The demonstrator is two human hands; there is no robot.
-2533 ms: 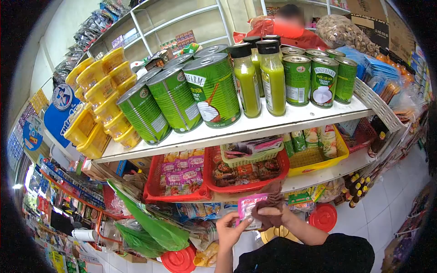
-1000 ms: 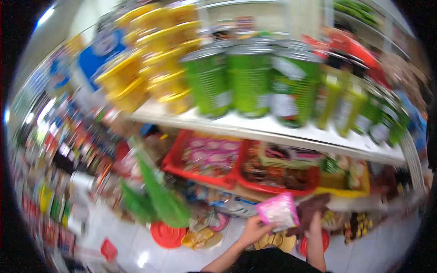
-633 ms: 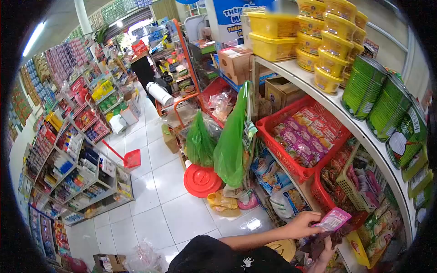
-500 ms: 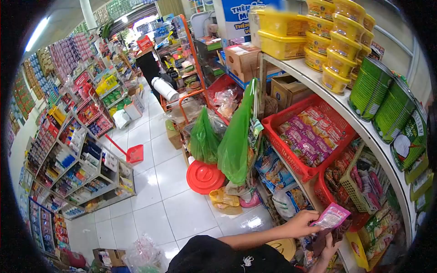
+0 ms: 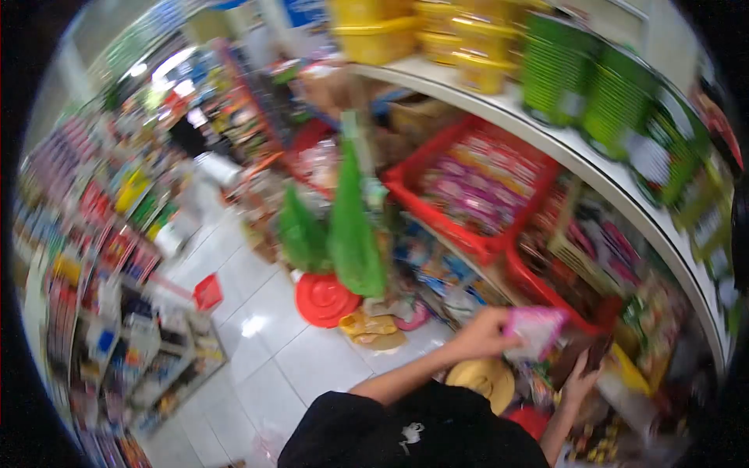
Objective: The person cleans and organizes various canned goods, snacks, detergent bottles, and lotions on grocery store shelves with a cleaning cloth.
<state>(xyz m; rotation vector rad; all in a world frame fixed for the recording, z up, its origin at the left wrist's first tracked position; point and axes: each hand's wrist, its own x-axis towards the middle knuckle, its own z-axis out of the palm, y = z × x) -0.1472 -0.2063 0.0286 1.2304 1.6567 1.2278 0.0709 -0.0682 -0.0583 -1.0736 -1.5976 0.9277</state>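
My left hand [image 5: 485, 335] is closed on a pink and white packet [image 5: 535, 332], which it holds by its left edge. Lower and to the right, my right hand [image 5: 581, 378] grips a dark brown, limp item [image 5: 598, 349]; blur hides what kind it is. The two hands are apart. Just above them, on the shelf, stands a red basket [image 5: 499, 243] filled with purple and red packets [image 5: 472, 187]. A second red basket [image 5: 538, 282] and a beige basket [image 5: 589, 269] holding pink packets sit close to my right hand.
Green cans [image 5: 558, 70] and yellow tubs [image 5: 488, 51] stand on the white upper shelf [image 5: 608, 168]. Green plastic bags [image 5: 353, 234] hang left of the baskets. A red lid [image 5: 326, 299] and a yellow round lid [image 5: 481, 382] are lower down. Stocked racks [image 5: 140, 343] line the left.
My hands have moved apart, the left with the pink packet and the right with the dark brown item. The camera has turned right, and the view is blurred.
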